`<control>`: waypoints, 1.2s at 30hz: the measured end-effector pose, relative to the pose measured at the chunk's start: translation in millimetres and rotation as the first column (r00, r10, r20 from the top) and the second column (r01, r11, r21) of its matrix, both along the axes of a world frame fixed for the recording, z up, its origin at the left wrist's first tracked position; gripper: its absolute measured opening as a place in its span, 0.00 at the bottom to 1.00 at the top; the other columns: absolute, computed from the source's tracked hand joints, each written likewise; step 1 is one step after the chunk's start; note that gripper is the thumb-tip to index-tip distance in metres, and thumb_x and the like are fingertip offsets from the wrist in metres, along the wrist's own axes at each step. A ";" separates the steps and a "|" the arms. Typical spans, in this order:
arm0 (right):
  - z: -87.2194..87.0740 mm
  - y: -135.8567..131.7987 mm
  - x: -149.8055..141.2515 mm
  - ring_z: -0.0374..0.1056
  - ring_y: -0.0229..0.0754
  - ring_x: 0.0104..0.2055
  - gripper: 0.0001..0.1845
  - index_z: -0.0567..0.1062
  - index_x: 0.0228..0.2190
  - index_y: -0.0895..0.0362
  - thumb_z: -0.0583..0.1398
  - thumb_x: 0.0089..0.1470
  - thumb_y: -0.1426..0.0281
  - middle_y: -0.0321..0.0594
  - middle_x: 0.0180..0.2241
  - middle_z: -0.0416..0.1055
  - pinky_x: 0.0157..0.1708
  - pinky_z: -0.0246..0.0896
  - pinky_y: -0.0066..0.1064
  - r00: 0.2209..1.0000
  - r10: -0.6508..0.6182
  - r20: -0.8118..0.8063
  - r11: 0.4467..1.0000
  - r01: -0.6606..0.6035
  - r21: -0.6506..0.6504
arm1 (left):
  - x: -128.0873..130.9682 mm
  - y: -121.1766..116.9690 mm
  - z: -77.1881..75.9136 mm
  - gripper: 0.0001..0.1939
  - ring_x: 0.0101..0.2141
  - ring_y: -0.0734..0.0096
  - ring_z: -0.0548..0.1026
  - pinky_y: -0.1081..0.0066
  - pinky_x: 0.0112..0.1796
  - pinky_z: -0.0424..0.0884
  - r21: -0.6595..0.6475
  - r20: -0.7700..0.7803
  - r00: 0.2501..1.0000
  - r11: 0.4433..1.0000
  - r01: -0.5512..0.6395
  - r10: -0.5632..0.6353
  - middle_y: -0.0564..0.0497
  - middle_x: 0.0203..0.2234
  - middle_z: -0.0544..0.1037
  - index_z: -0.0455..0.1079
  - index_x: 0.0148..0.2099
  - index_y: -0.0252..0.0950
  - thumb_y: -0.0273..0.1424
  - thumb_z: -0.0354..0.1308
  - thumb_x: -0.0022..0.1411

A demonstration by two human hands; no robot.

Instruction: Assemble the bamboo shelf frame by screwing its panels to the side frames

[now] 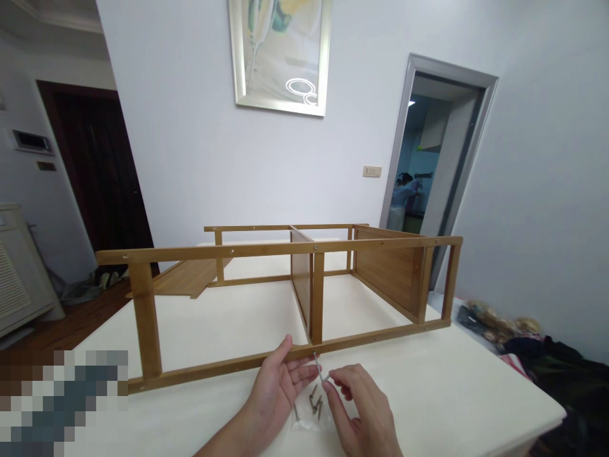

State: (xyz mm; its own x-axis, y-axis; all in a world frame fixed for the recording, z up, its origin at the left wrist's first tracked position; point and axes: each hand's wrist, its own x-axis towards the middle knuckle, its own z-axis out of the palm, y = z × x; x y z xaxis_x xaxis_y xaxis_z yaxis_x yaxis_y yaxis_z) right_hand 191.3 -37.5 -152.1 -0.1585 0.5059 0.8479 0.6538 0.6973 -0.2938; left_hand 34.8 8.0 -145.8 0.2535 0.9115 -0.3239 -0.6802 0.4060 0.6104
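Observation:
A wooden shelf frame (pixel 266 249) lies on its side on a white table, with its near lower rail (pixel 209 367) towards me. My right hand (pixel 364 409) pinches the bent end of a metal hex key (pixel 318 367). The key's other end meets the rail below the middle upright, where a bolt head would be too small to make out. Just left of the key, my left hand (pixel 280 390) is turned palm up, fingers stretched out and thumb raised against the rail. Several screws (pixel 314 405) lie on a clear plastic bag (pixel 307 424) between my hands.
A loose wooden panel (pixel 183 277) rests at the table's left. Two panels (pixel 302 273) stand across the frame. Clothes and bags (pixel 523 343) are heaped beyond the right edge of the white table (pixel 457 393). A person (pixel 403 197) stands in the room behind the doorway.

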 end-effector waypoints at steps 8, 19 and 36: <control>-0.7 -0.7 0.5 0.70 0.40 0.30 0.07 0.69 0.36 0.54 0.58 0.56 0.77 0.39 0.27 0.70 0.28 0.66 0.30 1.000 -0.023 -0.002 1.000 0.023 0.016 | -0.3 -0.3 -0.6 0.16 0.28 0.63 0.80 0.68 0.37 0.75 0.007 0.006 1.000 1.000 0.003 -0.003 0.37 0.28 0.81 0.74 0.36 0.25 0.37 0.59 0.62; -4.1 -0.2 1.2 0.66 0.37 0.26 0.05 0.67 0.31 0.55 0.59 0.56 0.75 0.36 0.24 0.66 0.25 0.61 0.28 0.997 -0.070 0.034 0.997 0.069 0.019 | -1.9 -0.9 0.7 0.17 0.28 0.64 0.80 0.68 0.38 0.75 0.020 -0.002 1.000 1.000 0.008 -0.008 0.38 0.27 0.81 0.74 0.35 0.26 0.37 0.56 0.63; -2.8 -1.9 -0.6 0.63 0.35 0.24 0.09 0.63 0.26 0.54 0.56 0.58 0.75 0.34 0.22 0.63 0.23 0.56 0.26 0.992 -0.011 0.125 0.999 0.017 -0.048 | -2.2 0.2 -1.4 0.18 0.28 0.64 0.80 0.68 0.39 0.75 0.024 -0.008 1.000 1.000 0.018 -0.018 0.38 0.29 0.82 0.74 0.36 0.24 0.39 0.57 0.63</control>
State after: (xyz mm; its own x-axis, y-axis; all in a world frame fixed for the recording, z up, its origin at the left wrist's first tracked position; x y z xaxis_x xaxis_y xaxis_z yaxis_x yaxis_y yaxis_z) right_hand 190.6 -39.4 -154.9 -0.2537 0.5495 0.7960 0.6970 0.6745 -0.2435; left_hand 32.6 8.2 -147.2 0.2676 0.9144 -0.3038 -0.6681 0.4033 0.6253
